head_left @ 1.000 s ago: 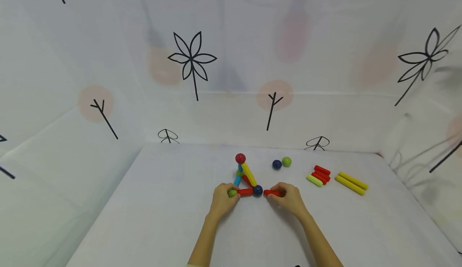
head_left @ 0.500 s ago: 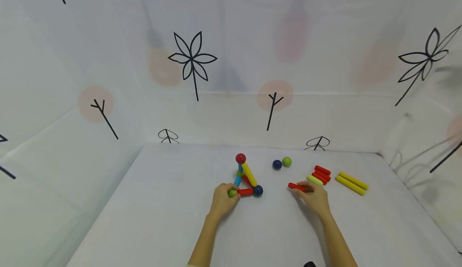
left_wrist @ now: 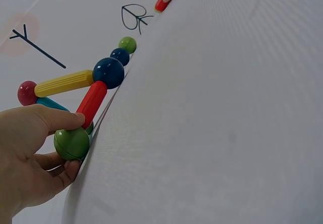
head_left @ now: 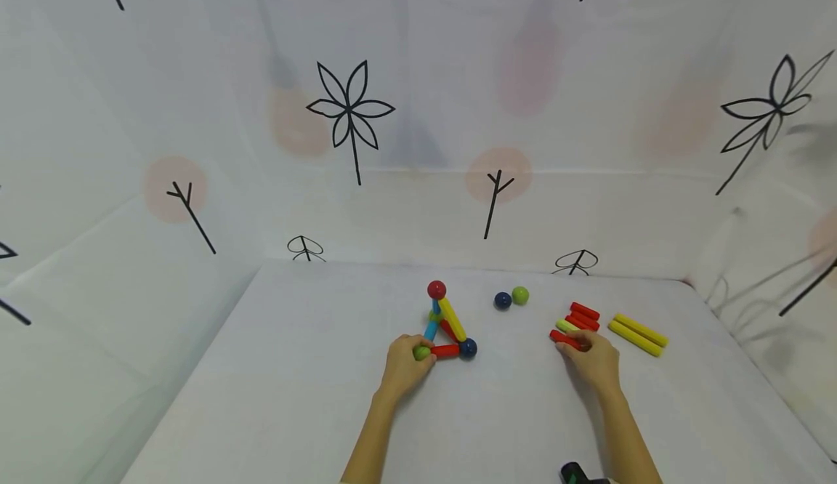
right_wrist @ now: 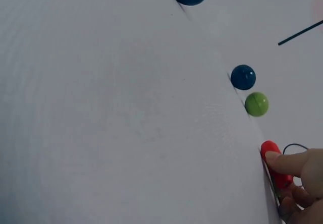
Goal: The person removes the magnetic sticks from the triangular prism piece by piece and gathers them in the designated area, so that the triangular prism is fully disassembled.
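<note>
A small frame of rods and balls stands mid-table. My left hand [head_left: 404, 365] grips its near-left green ball [left_wrist: 71, 144], the thumb reaching the end of a red rod [left_wrist: 93, 103]. That rod runs to a dark blue ball [head_left: 467, 348]. From there a yellow rod [head_left: 453, 319] slants up to a red ball [head_left: 437, 290] on top; blue rods [head_left: 431, 329] make the left side. Over on the right, my right hand [head_left: 593, 360] pinches a separate red rod [head_left: 564, 339], right beside a lime rod [head_left: 566, 325]. The fingers cover that red rod's right end.
Behind the right hand lie several red rods [head_left: 585, 311], with two long yellow rods [head_left: 638, 334] to their right. A loose dark blue ball [head_left: 503, 300] and a green ball [head_left: 519, 295] sit at the back. Patterned white cloth [head_left: 418, 208] rises behind the table.
My right hand has carried its red rod from beside the frame's blue ball rightward to the lime rod. The left hand keeps its grip on the green ball.
</note>
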{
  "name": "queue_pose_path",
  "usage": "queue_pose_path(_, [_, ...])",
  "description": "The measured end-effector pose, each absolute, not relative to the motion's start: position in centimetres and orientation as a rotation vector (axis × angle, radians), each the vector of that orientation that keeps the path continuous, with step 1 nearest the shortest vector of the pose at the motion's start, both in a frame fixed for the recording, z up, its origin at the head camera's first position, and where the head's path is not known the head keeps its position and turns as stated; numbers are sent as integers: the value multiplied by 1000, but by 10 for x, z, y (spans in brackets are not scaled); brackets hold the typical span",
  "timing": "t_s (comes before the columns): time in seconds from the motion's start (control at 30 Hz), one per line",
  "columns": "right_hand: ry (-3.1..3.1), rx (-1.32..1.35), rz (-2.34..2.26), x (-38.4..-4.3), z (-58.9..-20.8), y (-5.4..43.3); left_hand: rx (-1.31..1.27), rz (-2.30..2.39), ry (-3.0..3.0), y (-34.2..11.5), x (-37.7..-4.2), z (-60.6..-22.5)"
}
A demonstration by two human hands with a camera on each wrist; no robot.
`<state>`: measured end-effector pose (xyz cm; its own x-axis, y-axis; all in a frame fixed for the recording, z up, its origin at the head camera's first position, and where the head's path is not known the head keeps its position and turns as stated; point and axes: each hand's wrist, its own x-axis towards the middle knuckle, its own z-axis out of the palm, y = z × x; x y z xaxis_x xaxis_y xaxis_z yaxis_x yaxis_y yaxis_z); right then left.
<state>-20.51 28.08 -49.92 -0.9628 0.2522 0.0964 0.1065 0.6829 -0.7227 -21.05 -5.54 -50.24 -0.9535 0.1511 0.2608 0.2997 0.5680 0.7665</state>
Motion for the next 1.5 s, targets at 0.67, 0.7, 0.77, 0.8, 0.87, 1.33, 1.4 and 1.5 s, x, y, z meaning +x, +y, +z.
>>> queue_pose_path(0.67, [-2464,-342,1032,-208,-505,283,-393,-1318,-2626,-55,-210,-503])
queue_pose_path(0.7, [-2470,-343,1042,-208,-505,282,-397,-1317,-2626,-55,-210,-503])
queue_pose_path(0.77, [-2494,-349,1067,-207,-503,281,-407,-1317,-2622,-55,-210,-503])
queue_pose_path(0.8, [-2509,-354,1081,-207,-502,281,-412,-1319,-2620,-56,-210,-503])
queue_pose_path(0.87, [-2547,-371,1103,-206,-498,278,-423,-1323,-2616,-56,-210,-503])
queue_pose_path(1.33, [-2517,156,1138,-226,-453,205,-447,-1346,-2656,-58,-209,-500])
queue_pose_path(1.4, [-2502,255,1170,-231,-446,190,-459,-1348,-2663,-59,-209,-500])
queue_pose_path(1.5, [-2481,375,1208,-238,-439,168,-465,-1354,-2674,-59,-209,-501])
